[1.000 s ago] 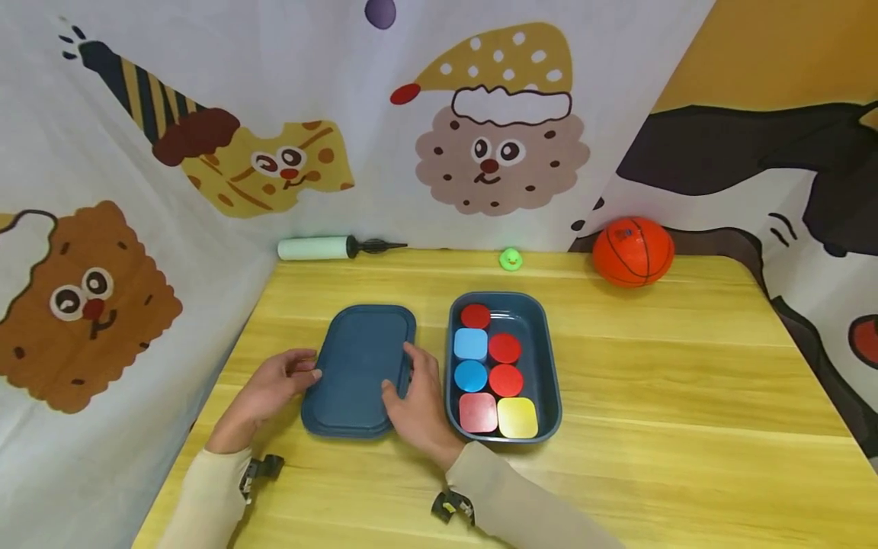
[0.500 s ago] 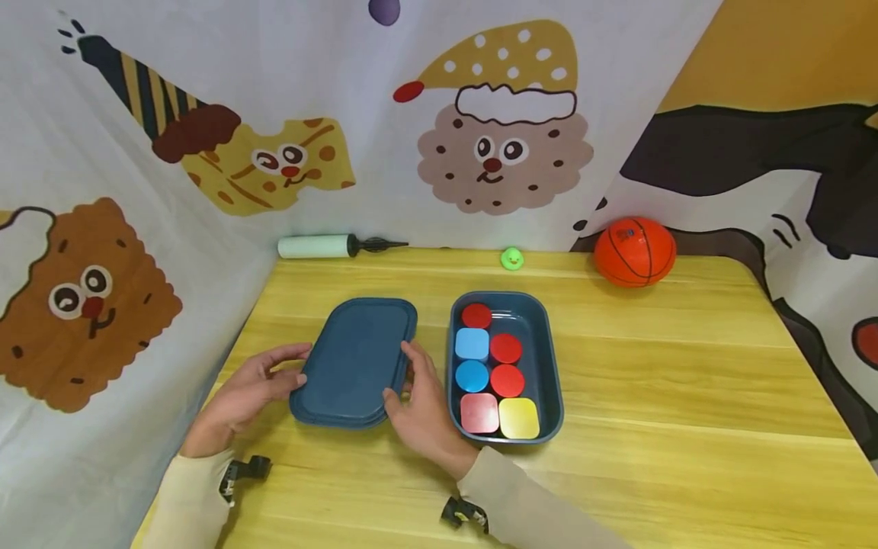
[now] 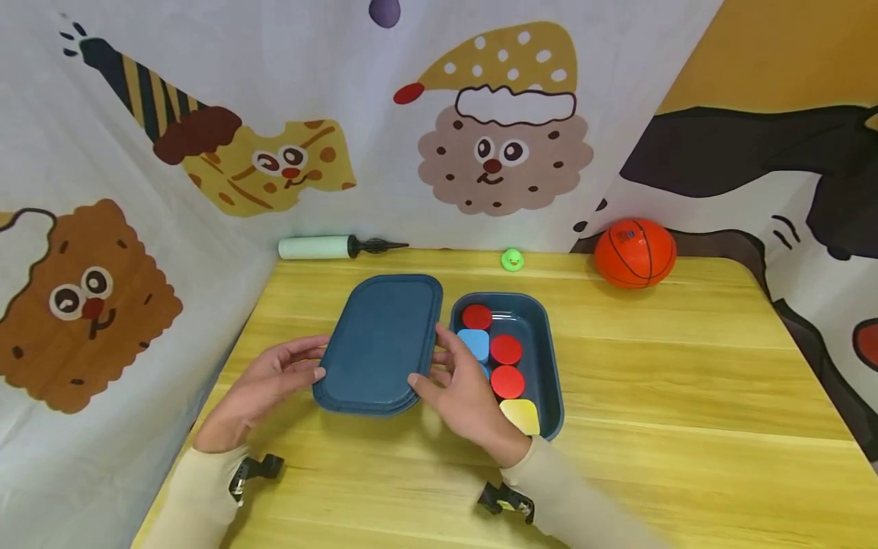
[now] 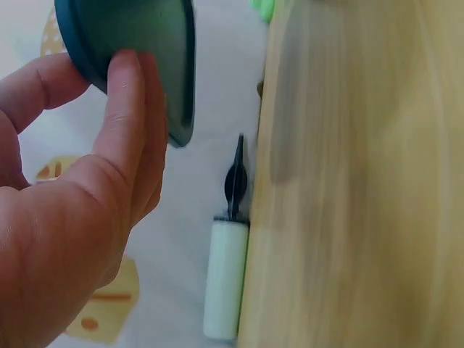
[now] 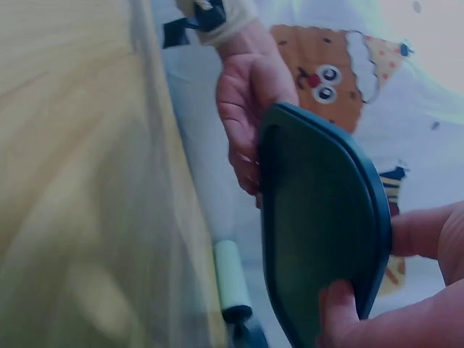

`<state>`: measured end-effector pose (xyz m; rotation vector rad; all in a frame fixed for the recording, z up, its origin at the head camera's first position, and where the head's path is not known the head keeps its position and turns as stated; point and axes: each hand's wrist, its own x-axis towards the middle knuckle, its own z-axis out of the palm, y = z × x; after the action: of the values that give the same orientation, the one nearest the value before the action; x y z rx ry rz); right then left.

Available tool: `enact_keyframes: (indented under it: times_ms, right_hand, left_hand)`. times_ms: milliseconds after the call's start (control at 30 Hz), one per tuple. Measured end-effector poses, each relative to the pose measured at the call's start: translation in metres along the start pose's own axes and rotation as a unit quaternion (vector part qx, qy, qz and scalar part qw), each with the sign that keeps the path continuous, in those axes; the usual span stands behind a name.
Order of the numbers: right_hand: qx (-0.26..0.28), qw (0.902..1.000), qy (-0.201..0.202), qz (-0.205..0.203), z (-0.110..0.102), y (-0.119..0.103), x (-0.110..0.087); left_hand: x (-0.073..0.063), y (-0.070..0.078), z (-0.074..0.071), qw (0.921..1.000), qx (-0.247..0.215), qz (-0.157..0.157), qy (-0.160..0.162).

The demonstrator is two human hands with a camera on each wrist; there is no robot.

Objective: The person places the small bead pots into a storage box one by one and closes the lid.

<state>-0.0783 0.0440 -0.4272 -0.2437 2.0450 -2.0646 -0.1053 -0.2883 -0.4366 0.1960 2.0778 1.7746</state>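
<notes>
A dark blue lid is held up above the table between both hands. My left hand pinches its left edge, thumb on top and fingers beneath, as the left wrist view of the lid shows. At the opposite edge my right hand grips it the same way. Just right of the lid stands a dark blue box, uncovered. Inside it sit red round pieces, a light blue square one and a yellow square one. My right hand and the lid hide part of the box's left side.
Along the back edge lie a pale green hand pump, a small green rubber duck and an orange toy basketball. A cloth with cartoon prints hangs behind the wooden table.
Both hands have lifted the lid off the table and moved it to the right and away from me, towards the box. The box and its pieces have stayed in place.
</notes>
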Motion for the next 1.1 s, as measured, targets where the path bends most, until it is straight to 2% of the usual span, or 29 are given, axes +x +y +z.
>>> enact_keyframes:
  times_ms: [100, 200, 300, 467, 567, 767, 833, 933, 1100]
  right_hand:
    - [0.016, 0.9996, 0.005, 0.023, -0.018, -0.005, 0.0]
    - [-0.003, 0.999, 0.018, 0.041, -0.037, -0.008, -0.001]
    - [-0.028, 0.9986, 0.023, 0.037, -0.056, -0.01, 0.0]
    - [-0.038, 0.9986, 0.027, 0.026, -0.084, -0.011, 0.006]
    - [-0.039, 0.9982, 0.04, 0.02, -0.1, -0.013, 0.014]
    - [-0.023, 0.998, 0.056, 0.018, -0.131, -0.016, 0.03]
    - [-0.027, 0.9976, 0.059, 0.024, -0.14, -0.019, 0.032]
    - [-0.043, 0.9967, 0.064, 0.026, -0.151, -0.026, 0.033]
    - [-0.074, 0.9943, 0.077, -0.002, -0.165, -0.046, 0.033]
  left_hand:
    - [0.007, 0.003, 0.01, 1.0, -0.003, -0.002, -0.003]
    - [0.013, 0.006, 0.02, 0.9998, -0.015, 0.005, -0.015]
    - [0.018, 0.011, 0.031, 0.9992, -0.026, 0.016, -0.026]
    - [0.024, 0.019, 0.052, 0.9975, -0.04, 0.036, -0.047]
    - [0.028, 0.026, 0.066, 0.9968, -0.045, 0.036, -0.056]
    - [0.038, 0.039, 0.086, 0.9974, -0.026, 0.018, -0.065]
    - [0.041, 0.04, 0.091, 0.9972, -0.025, 0.015, -0.069]
    - [0.049, 0.038, 0.097, 0.9963, -0.032, 0.026, -0.075]
    - [0.065, 0.033, 0.106, 0.996, -0.044, 0.045, -0.063]
